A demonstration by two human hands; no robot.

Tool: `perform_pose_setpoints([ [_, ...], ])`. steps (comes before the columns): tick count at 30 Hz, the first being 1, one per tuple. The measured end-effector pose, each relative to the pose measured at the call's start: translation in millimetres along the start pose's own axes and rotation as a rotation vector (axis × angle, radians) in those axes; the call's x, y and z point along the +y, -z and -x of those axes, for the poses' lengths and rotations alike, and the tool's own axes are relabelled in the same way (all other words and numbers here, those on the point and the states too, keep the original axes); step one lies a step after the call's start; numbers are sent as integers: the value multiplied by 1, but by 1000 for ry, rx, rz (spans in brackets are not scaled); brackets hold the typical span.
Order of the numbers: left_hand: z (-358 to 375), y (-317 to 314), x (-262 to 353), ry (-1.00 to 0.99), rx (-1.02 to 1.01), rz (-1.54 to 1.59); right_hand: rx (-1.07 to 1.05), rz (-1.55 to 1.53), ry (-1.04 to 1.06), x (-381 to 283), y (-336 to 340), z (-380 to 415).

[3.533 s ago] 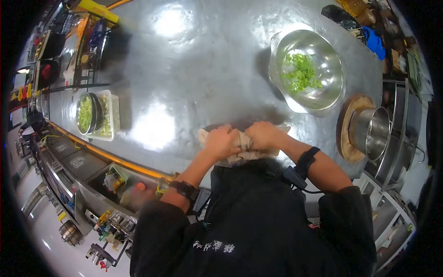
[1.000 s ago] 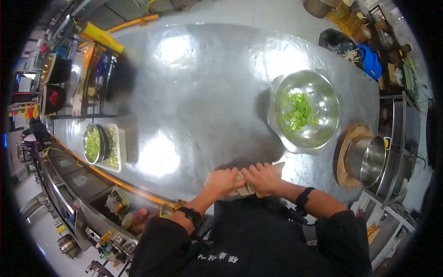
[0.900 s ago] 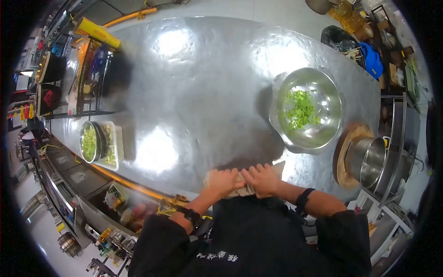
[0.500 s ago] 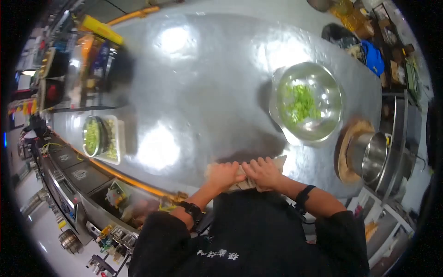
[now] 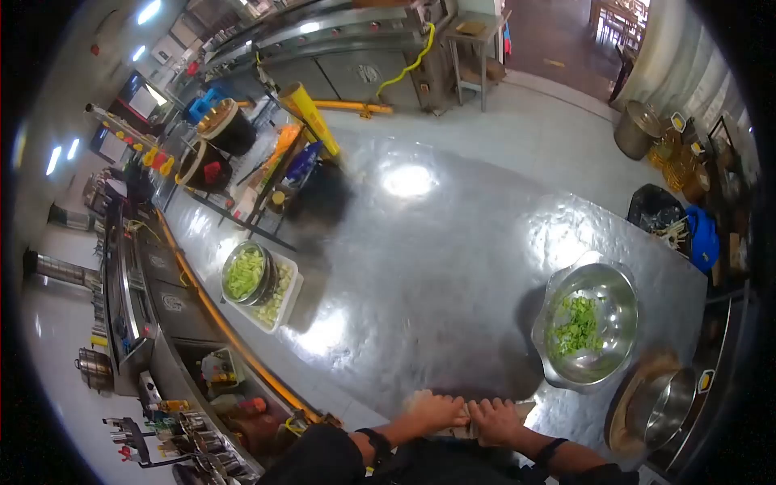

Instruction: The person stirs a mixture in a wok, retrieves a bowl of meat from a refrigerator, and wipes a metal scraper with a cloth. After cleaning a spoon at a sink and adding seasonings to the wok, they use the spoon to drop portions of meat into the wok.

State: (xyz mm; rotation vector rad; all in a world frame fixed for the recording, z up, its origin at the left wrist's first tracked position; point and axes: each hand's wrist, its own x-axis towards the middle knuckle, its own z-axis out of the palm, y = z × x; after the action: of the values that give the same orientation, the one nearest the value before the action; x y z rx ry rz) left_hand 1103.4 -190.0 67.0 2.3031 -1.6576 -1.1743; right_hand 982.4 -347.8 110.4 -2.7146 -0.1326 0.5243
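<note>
— What sort of room is this?
— A commercial kitchen. A broad stainless steel worktop [image 5: 453, 242] fills the middle, dimpled and glaring with reflected ceiling light.
— And beyond it?
— A grey tiled floor [image 5: 558, 121], then a steel counter line [image 5: 347, 48] along the far wall, with a yellow hose [image 5: 408, 61] looping down its front. A small steel table [image 5: 477, 48] stands at its right end.
— The left side?
— A long cooking range [image 5: 153, 283] edged by an orange pipe [image 5: 226, 339], running beside the worktop. Strip lights [image 5: 61, 153] glow on the wall there.
— Far right?
— A metal barrel [image 5: 638, 129] on the floor, and a dim doorway [image 5: 622, 24] showing wooden chairs.
</note>
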Motion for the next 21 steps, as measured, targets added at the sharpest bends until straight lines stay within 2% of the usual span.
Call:
perform_pose_setpoints([
  [8, 17, -3, 15, -32, 77, 45, 91, 42, 22, -6, -23, 11],
  [11, 24, 9, 15, -54, 254, 1, 124, 91, -7, -22, -8, 18],
  [16, 31, -20, 21, -20, 308, -142, 329, 313, 24, -29, -48, 32],
  [18, 47, -23, 29, -41, 463, -200, 520, 394, 67, -19, -82, 32],
  [19, -6, -85, -7, 200, 356, -96, 480, 316, 89, -34, -60, 41],
  [20, 13, -72, 9, 134, 596, -224, 460, 339, 38, -38, -63, 42],
  [21, 29, -36, 32, 163, 381, -194, 521, 348, 13, -37, -73, 41],
])
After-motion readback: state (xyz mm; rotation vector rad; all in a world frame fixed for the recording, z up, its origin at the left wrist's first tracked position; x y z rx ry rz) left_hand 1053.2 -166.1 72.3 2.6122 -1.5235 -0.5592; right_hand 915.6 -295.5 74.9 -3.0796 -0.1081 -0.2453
